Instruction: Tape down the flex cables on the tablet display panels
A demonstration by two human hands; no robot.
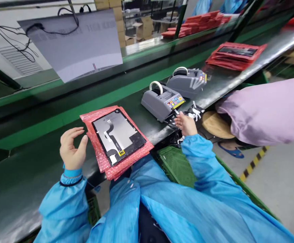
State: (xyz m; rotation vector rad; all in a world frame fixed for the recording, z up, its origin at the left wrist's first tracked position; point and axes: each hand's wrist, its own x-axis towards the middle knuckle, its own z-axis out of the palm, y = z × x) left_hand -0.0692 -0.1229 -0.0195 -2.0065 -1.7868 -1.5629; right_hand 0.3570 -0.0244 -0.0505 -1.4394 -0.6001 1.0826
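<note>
A flat screen panel (118,130) with a dark border, a ribbon cable and a yellow-framed mark rests on a stack of red bubble-wrap bags (101,158). Just left of the stack, my left hand (73,146) is raised with thumb and fingers apart, holding nothing. My right hand (186,124) is at the front of the nearer grey tape dispenser (162,101). Its fingertips are pinched on a small white strip of tape (176,111) at the outlet. A white tape roll (156,87) sits in the top of that machine.
A second tape dispenser (187,81) stands behind the first. Black and white scraps (194,112) hang at the bench edge. More red bags (235,55) lie farther along. Below is a green crate (176,165); a person in a pink garment (268,111) is at right, near a round stool (217,125).
</note>
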